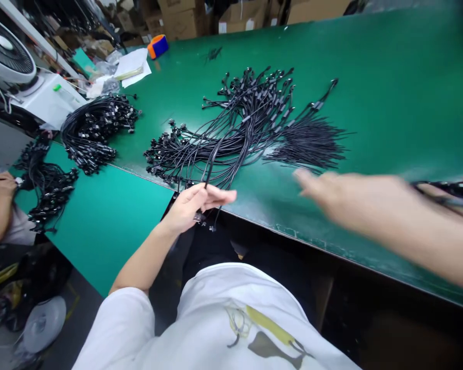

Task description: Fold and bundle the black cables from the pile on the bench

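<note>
My left hand (187, 205) is at the table's front edge, thumb and fingers pinched on a black cable (212, 162). Small connector ends hang just below that hand. Beyond it lies a large heap of black cables (235, 136) with metal-tipped connectors, fanned across the green table. Thin black strips (312, 144), which look like cable ties, form a pile at the heap's right side. My right hand (327, 190) is smeared by motion close to the near edge of that pile; whether its fingers hold anything is unclear.
More cable bundles (98, 128) lie left, near a white fan (7, 49). Another person's hands (3, 185) work at the far left; another hand (459, 205) with black cables shows at the right edge. An orange-and-blue tape roll (158, 47) and papers (133, 67) sit at the back.
</note>
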The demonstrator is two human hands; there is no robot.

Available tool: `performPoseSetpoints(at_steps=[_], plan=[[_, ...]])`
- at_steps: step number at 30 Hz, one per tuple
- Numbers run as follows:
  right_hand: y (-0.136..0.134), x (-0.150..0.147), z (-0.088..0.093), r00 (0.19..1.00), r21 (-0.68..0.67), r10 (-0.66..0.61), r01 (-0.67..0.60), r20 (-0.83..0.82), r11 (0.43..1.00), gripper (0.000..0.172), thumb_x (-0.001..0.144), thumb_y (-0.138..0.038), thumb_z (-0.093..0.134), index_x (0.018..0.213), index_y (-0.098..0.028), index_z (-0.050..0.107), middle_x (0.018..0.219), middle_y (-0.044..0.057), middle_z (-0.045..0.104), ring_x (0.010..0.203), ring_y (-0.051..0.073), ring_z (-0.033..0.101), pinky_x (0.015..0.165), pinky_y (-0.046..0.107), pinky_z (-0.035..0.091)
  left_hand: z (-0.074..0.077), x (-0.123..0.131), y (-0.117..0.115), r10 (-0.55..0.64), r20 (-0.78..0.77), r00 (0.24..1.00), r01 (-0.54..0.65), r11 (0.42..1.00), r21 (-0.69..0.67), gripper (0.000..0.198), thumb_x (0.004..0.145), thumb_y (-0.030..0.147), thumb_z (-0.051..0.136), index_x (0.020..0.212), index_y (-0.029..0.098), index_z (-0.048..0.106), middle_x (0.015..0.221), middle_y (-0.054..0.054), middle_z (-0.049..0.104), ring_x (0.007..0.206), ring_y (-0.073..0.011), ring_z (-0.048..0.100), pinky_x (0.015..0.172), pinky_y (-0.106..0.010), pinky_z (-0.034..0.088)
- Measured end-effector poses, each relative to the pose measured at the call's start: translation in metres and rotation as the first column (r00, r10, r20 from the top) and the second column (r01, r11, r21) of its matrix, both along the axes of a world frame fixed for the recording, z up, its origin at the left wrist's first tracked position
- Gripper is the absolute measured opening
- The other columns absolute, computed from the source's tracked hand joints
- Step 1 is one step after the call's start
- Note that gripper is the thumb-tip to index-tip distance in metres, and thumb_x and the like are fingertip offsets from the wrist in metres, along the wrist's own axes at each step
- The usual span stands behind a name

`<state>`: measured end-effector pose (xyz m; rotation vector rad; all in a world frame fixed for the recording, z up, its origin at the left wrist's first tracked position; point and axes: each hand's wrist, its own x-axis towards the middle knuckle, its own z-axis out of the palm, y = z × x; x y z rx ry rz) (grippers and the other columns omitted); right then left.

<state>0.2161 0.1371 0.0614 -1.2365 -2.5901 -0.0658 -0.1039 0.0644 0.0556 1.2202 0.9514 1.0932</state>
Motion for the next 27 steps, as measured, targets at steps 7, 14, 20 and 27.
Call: performPoseSetpoints(at_steps=[7,14,20,27], plan=[[-0.034,-0.047,0.035,0.963,0.086,0.251,-0.259,0.100,0.962,0.044,0.103,-0.041,0.026,0.082,-0.021,0.059,0.070,0.004,0.061,0.059,0.017,0.057,0.046,0.029,0.020,-0.005,0.049,-0.002,-0.263,-0.021,0.965,0.260,0.960,-0.100,0.039,0.092,0.050,0.057,0.094,0.014,0.072,0.057,0.000,0.057,0.060,-0.0127,0.058,0.076,-0.030,0.052],[0.011,0.018,0.002,0.988,-0.044,0.096,-0.102,-0.124,0.994,0.060,0.099,-0.065,0.018,0.094,-0.025,0.063,0.089,0.003,0.073,0.078,0.019,0.068,0.060,0.032,0.047,0.000,0.025,0.003,-0.020,0.452,0.892,0.217,0.896,-0.388,0.025,0.092,0.034,0.060,0.085,0.011,0.067,0.049,0.011,0.019,0.037,-0.0017,0.010,0.033,-0.011,0.021],[0.006,0.041,-0.024,0.981,-0.087,-0.028,0.011,-0.193,0.996,0.061,0.097,-0.066,0.023,0.112,-0.025,0.066,0.107,0.006,0.074,0.096,0.025,0.070,0.076,0.038,0.053,0.002,0.026,0.009,0.106,0.407,0.907,0.104,0.880,-0.463,0.030,0.099,0.031,0.049,0.089,0.011,0.069,0.048,0.010,0.017,0.037,-0.0035,0.009,0.033,-0.012,0.023],[-0.015,0.042,-0.027,0.994,0.012,-0.109,0.109,-0.014,0.994,0.047,0.100,-0.037,0.026,0.134,-0.029,0.057,0.093,0.011,0.072,0.072,0.026,0.064,0.049,0.034,0.033,0.018,0.013,0.016,0.278,0.351,0.894,-0.176,0.939,-0.297,0.030,0.101,0.032,0.043,0.124,0.026,0.063,0.058,0.007,0.043,0.039,-0.0034,0.025,0.042,-0.012,0.034]])
